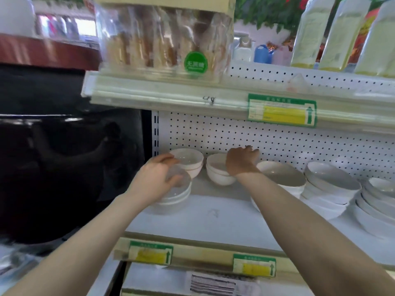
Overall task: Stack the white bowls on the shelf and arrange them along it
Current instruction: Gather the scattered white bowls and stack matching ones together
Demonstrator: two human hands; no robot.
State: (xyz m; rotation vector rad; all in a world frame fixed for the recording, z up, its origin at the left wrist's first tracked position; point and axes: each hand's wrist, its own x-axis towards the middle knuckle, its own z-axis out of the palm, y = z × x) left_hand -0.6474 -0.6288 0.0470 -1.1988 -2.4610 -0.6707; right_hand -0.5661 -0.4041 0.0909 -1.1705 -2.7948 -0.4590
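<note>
The left hand (155,177) reaches over the front stack of bowls (175,202) at the left end of the shelf (213,218), and its fingers are curved around the top bowl (182,185), which looks blurred. The right hand (241,162) is at the right edge of the middle stack (217,175) near the back wall, with fingers curled. I cannot tell if it holds the rim. Another small stack (190,162) stands behind the left hand. Wider bowls (329,182) are stacked further right.
</note>
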